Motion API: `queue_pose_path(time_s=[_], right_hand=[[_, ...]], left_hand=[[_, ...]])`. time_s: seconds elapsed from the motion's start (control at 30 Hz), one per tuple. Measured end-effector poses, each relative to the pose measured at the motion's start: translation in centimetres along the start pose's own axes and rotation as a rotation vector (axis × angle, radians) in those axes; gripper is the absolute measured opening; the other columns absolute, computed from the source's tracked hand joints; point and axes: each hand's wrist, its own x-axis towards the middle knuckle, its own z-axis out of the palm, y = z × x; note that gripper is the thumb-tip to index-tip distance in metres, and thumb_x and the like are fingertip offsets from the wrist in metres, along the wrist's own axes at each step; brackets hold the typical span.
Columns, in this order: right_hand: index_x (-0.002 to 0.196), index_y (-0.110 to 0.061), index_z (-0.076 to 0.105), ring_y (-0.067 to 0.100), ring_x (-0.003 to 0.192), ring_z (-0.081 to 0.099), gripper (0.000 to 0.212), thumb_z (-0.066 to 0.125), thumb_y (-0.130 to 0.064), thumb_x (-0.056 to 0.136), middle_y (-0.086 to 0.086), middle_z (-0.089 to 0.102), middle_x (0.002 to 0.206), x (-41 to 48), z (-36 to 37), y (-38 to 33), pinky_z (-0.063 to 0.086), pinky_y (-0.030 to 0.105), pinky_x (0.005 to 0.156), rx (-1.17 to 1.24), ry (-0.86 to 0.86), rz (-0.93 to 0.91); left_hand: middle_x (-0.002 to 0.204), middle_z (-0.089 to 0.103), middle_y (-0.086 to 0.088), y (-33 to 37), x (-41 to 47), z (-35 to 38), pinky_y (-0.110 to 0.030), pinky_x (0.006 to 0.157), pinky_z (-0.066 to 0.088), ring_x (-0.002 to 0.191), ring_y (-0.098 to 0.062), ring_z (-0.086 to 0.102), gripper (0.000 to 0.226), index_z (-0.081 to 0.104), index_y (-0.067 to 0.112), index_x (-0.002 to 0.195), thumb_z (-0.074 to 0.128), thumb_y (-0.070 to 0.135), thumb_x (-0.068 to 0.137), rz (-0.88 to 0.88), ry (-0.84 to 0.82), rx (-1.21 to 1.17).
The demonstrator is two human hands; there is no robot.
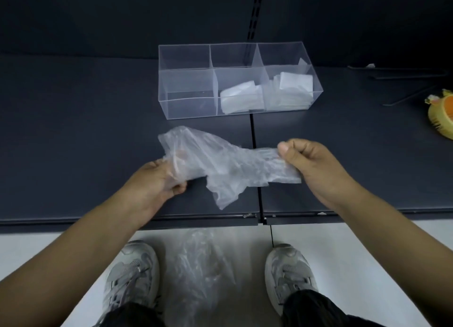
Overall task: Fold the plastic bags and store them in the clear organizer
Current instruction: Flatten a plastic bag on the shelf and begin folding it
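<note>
Two ends of the crumpled plastic bag point(220, 162) are pinched by the left hand point(157, 182) and right hand point(313, 165); its slick, wrinkled film could slip free or fold crooked.

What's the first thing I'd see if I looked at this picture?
The left hand and right hand hold a crinkly plastic bag between them, mid-picture above the dark shelf. Behind it stands the clear organizer, folded bags in its front middle and front right compartments.
</note>
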Motion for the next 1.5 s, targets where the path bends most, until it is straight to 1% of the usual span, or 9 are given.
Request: queue_pose_path(time_s=[0.27, 0.37, 0.47, 0.57, 0.8, 0.93, 1.07, 1.33, 1.5], right_hand=[[0.069, -0.018, 0.049, 0.01, 0.04, 0.035, 0.034, 0.051, -0.04, 0.095, -0.003, 0.04, 0.049, 1.0, -0.9, -0.4, 0.052, 0.028, 0.064, 0.198, 0.136, 0.248], [0.099, -0.025, 0.058, 0.006, 0.079, 0.06, 0.019, 0.06, -0.04, 0.088, -0.005, 0.061, 0.091, 0.8, -1.4, -0.4, 0.048, 0.026, 0.086, -0.044, 0.098, 0.03], [0.132, -0.045, 0.04, -0.006, 0.129, 0.037, 0.069, 0.077, -0.044, 0.074, -0.013, 0.039, 0.139, 0.8, -0.6, -1.1, 0.033, 0.014, 0.107, -0.418, -0.125, -0.203], [0.14, -0.042, 0.034, -0.004, 0.135, 0.028, 0.083, 0.082, -0.035, 0.072, -0.017, 0.03, 0.143, 1.8, 1.2, -2.0, 0.026, 0.026, 0.114, -0.618, -0.177, -0.36], [0.087, -0.018, 0.069, 0.003, 0.071, 0.057, 0.006, 0.072, -0.014, 0.084, -0.003, 0.066, 0.076, 3.6, 2.8, -2.7, 0.048, 0.017, 0.072, -0.501, -0.022, -0.31], [0.09, 0.002, 0.064, 0.017, 0.083, 0.058, 0.012, 0.065, -0.011, 0.089, 0.019, 0.061, 0.093, 3.0, 1.5, -2.2, 0.05, 0.035, 0.081, -0.249, 0.015, -0.22], [0.111, -0.012, 0.063, 0.012, 0.097, 0.064, 0.021, 0.05, -0.016, 0.095, -0.002, 0.068, 0.109, 2.0, 0.2, -2.9, 0.053, 0.029, 0.087, 0.149, 0.035, -0.16], [0.076, -0.021, 0.057, 0.004, 0.06, 0.059, 0.02, 0.055, -0.021, 0.097, -0.01, 0.064, 0.066, 0.5, -0.3, -3.7, 0.052, 0.02, 0.057, 0.044, 0.319, -0.275], [0.077, -0.015, 0.06, 0.01, 0.055, 0.056, 0.019, 0.059, -0.022, 0.094, 0.0, 0.061, 0.063, 0.4, 0.4, -3.6, 0.049, 0.021, 0.052, -0.013, 0.254, -0.077]], left_hand=[[0.077, 0.067, 0.0, 0.4, 2.5, -3.0, -0.022, 0.053, 0.047, 0.063, -0.012, 0.058, 0.027, 0.062, 0.016, 0.094, 0.058, 0.042, 0.093, 0.042, 0.368, 0.165], [0.138, 0.043, -0.011, 0.1, 1.9, -3.7, -0.029, 0.095, 0.039, 0.122, -0.021, 0.047, 0.055, 0.039, 0.007, 0.137, 0.044, 0.045, 0.099, 0.416, 0.618, 0.462], [0.147, 0.026, -0.018, 0.2, -0.4, -3.0, -0.038, 0.112, 0.024, 0.136, -0.027, 0.029, 0.066, 0.029, -0.001, 0.143, 0.038, 0.047, 0.099, 1.059, 0.645, 0.812], [0.144, 0.034, -0.013, -0.9, -0.8, -1.9, -0.048, 0.111, 0.025, 0.136, -0.027, 0.031, 0.071, 0.039, 0.009, 0.137, 0.052, 0.058, 0.088, 1.359, 0.443, 1.144], [0.121, 0.061, -0.005, -0.3, 1.1, -0.2, -0.037, 0.103, 0.028, 0.118, -0.025, 0.052, 0.026, 0.071, 0.013, 0.089, 0.064, 0.037, 0.085, 1.132, 0.298, 1.078], [0.112, 0.064, 0.016, 0.5, 0.7, -0.6, -0.016, 0.1, 0.035, 0.112, 0.003, 0.051, 0.006, 0.067, 0.032, 0.082, 0.068, 0.036, 0.085, 0.855, 0.221, 0.65], [0.084, 0.072, 0.012, 1.0, -0.4, -0.5, -0.012, 0.075, 0.048, 0.082, 0.0, 0.065, 0.012, 0.068, 0.022, 0.077, 0.064, 0.028, 0.086, 0.657, 0.121, 0.233], [0.066, 0.065, -0.001, 0.3, -1.8, 0.3, -0.021, 0.063, 0.054, 0.062, -0.01, 0.061, 0.018, 0.064, 0.018, 0.073, 0.063, 0.035, 0.081, 0.418, -0.023, 0.143], [0.086, 0.072, 0.008, 1.4, -1.6, -0.4, -0.009, 0.07, 0.047, 0.078, 0.0, 0.065, 0.015, 0.066, 0.023, 0.091, 0.066, 0.037, 0.084, 0.347, 0.071, 0.536]])
